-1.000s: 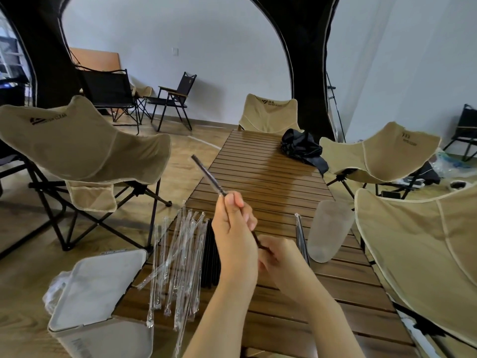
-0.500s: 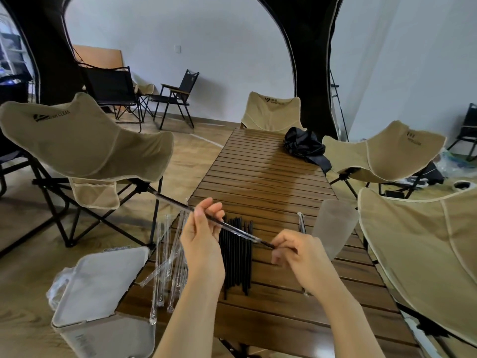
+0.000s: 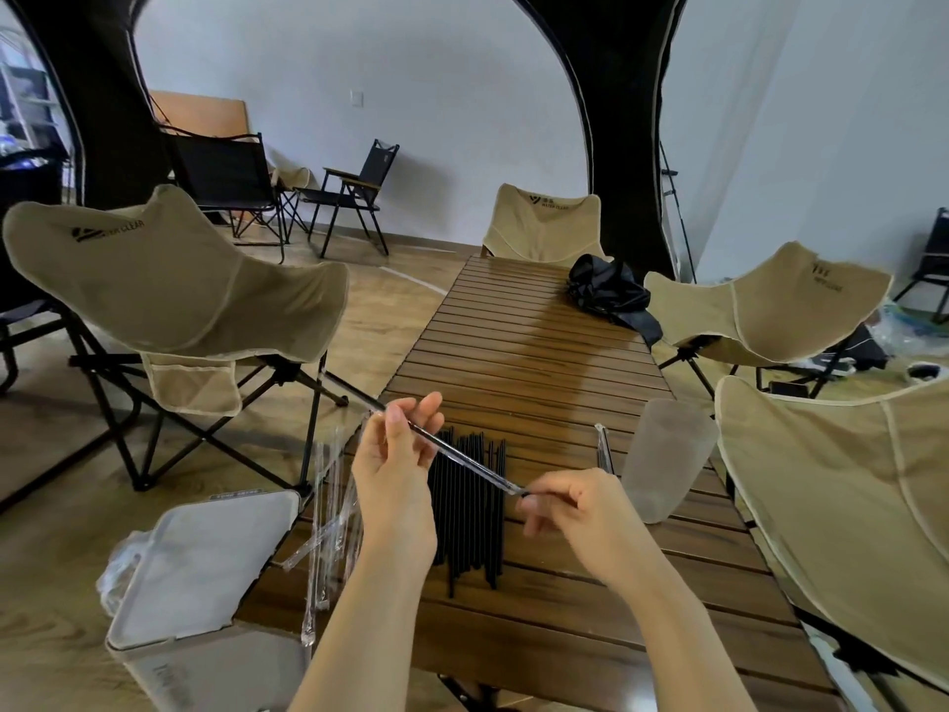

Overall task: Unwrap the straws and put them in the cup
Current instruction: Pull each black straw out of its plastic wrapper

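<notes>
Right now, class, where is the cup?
In the head view, the frosted cup stands on the wooden table near its right edge, just right of the right hand.

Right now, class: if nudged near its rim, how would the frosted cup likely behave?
The frosted cup probably tips easily: it is tall and narrows toward its base. It is likely light, looking empty and translucent. The slatted table might snag its base.

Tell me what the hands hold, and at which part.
A thin black straw in clear wrap: left hand pinches its middle, right hand pinches its near end.
</notes>
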A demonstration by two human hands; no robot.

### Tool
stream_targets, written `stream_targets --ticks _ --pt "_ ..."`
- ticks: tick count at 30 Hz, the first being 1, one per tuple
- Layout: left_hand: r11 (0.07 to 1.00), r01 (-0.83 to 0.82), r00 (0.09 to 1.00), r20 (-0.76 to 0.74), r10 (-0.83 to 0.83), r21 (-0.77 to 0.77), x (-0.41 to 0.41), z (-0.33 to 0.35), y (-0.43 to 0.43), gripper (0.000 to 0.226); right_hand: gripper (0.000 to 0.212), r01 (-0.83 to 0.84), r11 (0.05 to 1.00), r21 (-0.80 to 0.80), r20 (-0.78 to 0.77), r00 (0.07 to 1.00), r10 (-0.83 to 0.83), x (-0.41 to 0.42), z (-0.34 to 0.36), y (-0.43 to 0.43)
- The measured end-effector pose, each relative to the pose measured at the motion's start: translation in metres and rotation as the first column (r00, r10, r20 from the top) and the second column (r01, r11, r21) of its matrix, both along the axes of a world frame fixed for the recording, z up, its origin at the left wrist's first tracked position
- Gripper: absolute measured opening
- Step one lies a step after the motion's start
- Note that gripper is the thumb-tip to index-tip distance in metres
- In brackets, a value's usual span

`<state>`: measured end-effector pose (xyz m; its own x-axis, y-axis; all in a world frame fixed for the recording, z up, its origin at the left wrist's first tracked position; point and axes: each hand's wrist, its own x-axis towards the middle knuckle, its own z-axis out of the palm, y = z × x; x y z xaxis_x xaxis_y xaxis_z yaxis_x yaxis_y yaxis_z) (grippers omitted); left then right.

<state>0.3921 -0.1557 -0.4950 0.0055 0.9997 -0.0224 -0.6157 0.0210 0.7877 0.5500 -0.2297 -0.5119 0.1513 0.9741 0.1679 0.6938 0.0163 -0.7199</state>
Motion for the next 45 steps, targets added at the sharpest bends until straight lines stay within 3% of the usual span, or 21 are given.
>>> stream_targets --ticks 7,10,13,16,17,19,21,24,29,34,39,45 --pt "0.989 -0.126 0.990 0.050 0.130 -0.080 -0.022 0.000 0.013 0.024 0.014 0.132 0.991 0.003 0.072 0.989 -0.132 0.025 -0.009 -0.005" --pt "0.947 -0.260 0.958 0.074 0.278 -0.186 -0.037 -0.001 0.022 0.022 0.015 0.216 0.976 -0.008 0.135 0.968 -0.212 0.039 -0.014 -0.009" --pt "0.896 -0.403 0.915 -0.116 0.388 -0.186 -0.049 -0.010 0.029 0.018 0.018 0.324 0.944 0.060 0.135 0.935 -0.329 0.052 -0.022 -0.011" --pt "0.905 -0.420 0.850 -0.377 0.368 -0.063 -0.047 -0.017 0.027 0.024 0.016 0.426 0.892 0.154 0.031 0.900 -0.435 0.054 -0.025 -0.011" --pt "0.892 -0.450 0.756 -0.517 0.402 0.035 -0.046 -0.017 0.025 0.038 0.017 0.456 0.874 0.169 -0.006 0.887 -0.462 0.053 -0.025 -0.010" --pt "0.840 -0.422 0.405 -0.758 0.511 0.341 -0.046 -0.014 0.022 0.069 0.020 0.492 0.849 0.191 -0.039 0.868 -0.494 0.054 -0.024 -0.009" --pt "0.819 -0.127 0.099 -0.815 0.571 0.559 -0.044 -0.015 0.022 0.078 0.022 0.480 0.854 0.200 -0.003 0.872 -0.490 0.053 -0.024 -0.008" --pt "0.853 0.286 -0.096 -0.873 0.479 0.437 -0.035 -0.023 0.023 0.060 0.021 0.431 0.871 0.236 0.047 0.890 -0.453 0.051 -0.023 -0.008" --pt "0.840 0.512 -0.068 -0.967 0.246 0.178 -0.034 -0.045 0.030 0.025 0.020 0.430 0.853 0.294 0.091 0.876 -0.473 0.052 -0.021 -0.009" --pt "0.823 0.528 -0.005 -0.968 0.250 0.210 -0.037 -0.048 0.036 0.023 0.018 0.503 0.807 0.309 0.137 0.817 -0.561 0.055 -0.024 -0.008" --pt "0.911 0.240 0.118 -0.941 0.316 0.336 -0.047 -0.054 0.036 0.023 0.019 0.654 0.688 0.315 0.085 0.703 -0.706 0.061 -0.025 -0.014" --pt "0.965 -0.099 0.201 -0.945 0.259 0.244 -0.046 -0.052 0.033 0.020 0.019 0.778 0.566 0.272 -0.021 0.593 -0.805 0.055 -0.025 -0.012"
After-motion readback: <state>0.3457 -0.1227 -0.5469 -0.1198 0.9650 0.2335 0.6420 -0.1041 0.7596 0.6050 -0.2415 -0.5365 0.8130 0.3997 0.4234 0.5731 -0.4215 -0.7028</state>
